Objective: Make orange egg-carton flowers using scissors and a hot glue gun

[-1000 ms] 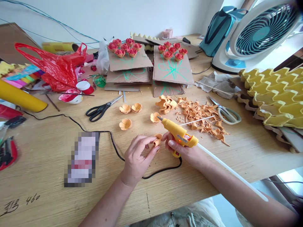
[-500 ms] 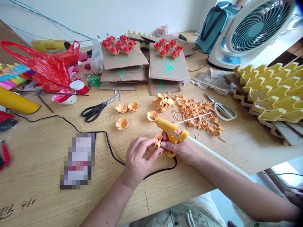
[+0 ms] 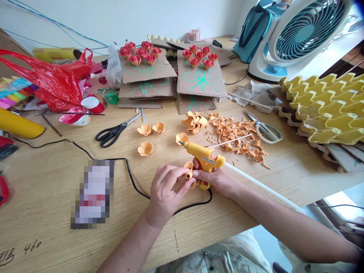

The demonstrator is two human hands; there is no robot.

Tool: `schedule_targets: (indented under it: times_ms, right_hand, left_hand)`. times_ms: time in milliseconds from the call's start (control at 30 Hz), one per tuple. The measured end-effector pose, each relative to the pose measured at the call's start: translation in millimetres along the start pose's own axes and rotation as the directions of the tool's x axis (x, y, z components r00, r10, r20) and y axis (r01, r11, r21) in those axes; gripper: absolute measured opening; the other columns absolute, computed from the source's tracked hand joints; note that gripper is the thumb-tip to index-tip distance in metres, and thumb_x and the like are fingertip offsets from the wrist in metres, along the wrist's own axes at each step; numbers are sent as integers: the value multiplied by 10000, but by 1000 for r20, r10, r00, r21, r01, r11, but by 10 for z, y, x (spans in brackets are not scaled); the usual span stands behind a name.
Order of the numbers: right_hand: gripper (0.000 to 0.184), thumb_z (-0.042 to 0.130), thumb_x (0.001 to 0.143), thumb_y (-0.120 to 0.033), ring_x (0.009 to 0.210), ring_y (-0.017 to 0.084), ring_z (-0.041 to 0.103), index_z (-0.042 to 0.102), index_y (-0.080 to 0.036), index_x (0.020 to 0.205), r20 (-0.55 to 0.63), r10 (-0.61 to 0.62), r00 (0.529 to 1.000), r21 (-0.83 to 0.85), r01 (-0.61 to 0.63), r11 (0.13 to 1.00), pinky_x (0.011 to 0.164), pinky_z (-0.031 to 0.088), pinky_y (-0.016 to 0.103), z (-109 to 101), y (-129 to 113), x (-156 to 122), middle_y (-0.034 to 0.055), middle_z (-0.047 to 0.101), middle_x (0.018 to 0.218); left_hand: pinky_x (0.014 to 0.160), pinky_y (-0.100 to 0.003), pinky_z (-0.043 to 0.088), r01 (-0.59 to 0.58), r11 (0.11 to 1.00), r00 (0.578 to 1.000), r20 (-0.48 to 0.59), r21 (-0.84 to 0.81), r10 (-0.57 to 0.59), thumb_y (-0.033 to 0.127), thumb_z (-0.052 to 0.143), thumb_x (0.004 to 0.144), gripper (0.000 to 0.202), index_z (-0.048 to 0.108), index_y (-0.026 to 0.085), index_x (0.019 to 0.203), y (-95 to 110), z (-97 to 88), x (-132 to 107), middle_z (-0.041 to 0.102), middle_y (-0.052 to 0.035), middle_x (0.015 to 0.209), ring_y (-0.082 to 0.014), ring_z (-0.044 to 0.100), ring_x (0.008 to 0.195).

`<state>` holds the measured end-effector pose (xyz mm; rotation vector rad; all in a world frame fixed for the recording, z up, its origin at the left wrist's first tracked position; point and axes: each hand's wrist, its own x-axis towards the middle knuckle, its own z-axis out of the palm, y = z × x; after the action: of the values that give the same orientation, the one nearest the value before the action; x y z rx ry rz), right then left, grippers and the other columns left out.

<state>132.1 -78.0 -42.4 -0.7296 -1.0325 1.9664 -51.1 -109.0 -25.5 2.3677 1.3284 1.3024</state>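
Note:
Between the fingertips of my left hand (image 3: 167, 185) is a small orange flower piece (image 3: 189, 166), cut from what looks like egg-carton pulp; part of it is hidden by the fingers. My right hand (image 3: 217, 180) is wrapped round the handle of a yellow hot glue gun (image 3: 207, 155), and its thumb reaches over to the flower piece. The gun's nozzle points left, its small light glows, and a long white glue stick (image 3: 256, 182) sticks out of its back. Several finished-looking orange carton flowers (image 3: 145, 148) lie just beyond, one of them right behind the nozzle.
Black scissors (image 3: 113, 132) lie left, grey-handled scissors (image 3: 269, 132) right, beside orange scraps (image 3: 236, 136). Cardboard pieces (image 3: 201, 83) bear red flowers. Yellow egg trays (image 3: 327, 110) and a fan (image 3: 301, 41) stand right. The gun's black cord (image 3: 132, 182) runs past a blurred-out phone-shaped object (image 3: 95, 193).
The whole view has shifted slightly. Both hands keep their hold; the flower piece has turned a little between the fingers, its narrow end now facing me more.

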Motion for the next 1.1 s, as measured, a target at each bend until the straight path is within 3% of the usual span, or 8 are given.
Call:
schedule_targets:
  times_ms: [300,633,1100]
  right_hand:
    - [392,845,783,-435,646,110,588,532,-207,840,-22,-9,1000,-42,8,999,598,464,231,12,-24,-9,-35,602,740]
    - [370,827,803,-419,646,102,580,526,-204,825,-2,-8,1000,-53,8,999,600,475,231,13,-30,9,-32,593,744]
    - [356,838,803,-380,645,92,607,530,-207,849,-3,-1,1000,11,1,1000,612,505,219,-3,3,10,-39,605,773]
  left_hand:
    - [728,-291,547,33,998,999,14,-49,-32,227,735,896,158,645,218,1026,-3,-6,-6,695,-9,871,-134,614,702]
    - [725,-286,552,43,996,999,5,-79,-43,195,745,876,235,625,208,1078,32,-8,24,703,-24,913,-139,613,748]
    - [725,-268,545,74,990,997,22,-119,-72,195,731,893,189,637,209,1056,50,-11,25,683,-8,881,-124,589,718]
